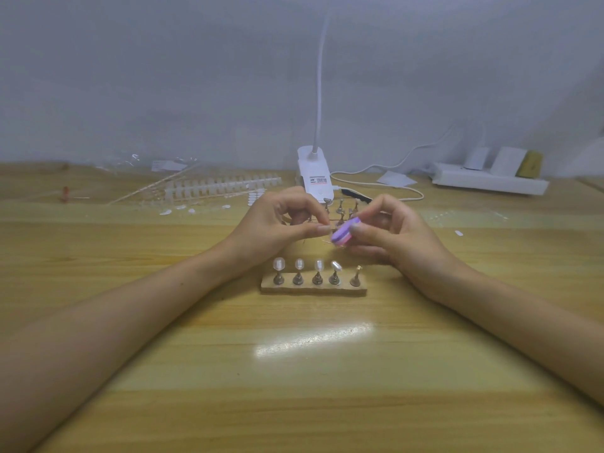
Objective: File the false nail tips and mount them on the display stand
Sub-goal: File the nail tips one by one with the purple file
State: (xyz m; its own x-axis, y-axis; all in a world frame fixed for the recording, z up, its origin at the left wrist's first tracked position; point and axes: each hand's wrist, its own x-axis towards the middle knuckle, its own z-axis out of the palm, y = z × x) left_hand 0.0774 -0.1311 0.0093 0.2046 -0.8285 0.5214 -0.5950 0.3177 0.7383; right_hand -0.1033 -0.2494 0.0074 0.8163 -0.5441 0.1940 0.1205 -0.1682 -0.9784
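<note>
A wooden display stand (313, 290) lies near the middle of the table with a row of metal pegs. Clear nail tips (299, 264) sit on all but the rightmost peg (356, 275), which is bare. Above and behind it, my left hand (277, 223) pinches something small between thumb and forefinger; the item itself is too small to make out. My right hand (392, 233) grips a purple and pink nail file block (343, 233), held against the left fingertips. A second stand with bare pegs (341, 207) is partly hidden behind my hands.
Strips of clear nail tips (222, 186) and loose tips lie at the back left. A white clip lamp (315, 178) with its cable stands at the back centre. A white power strip (487, 179) sits at the back right.
</note>
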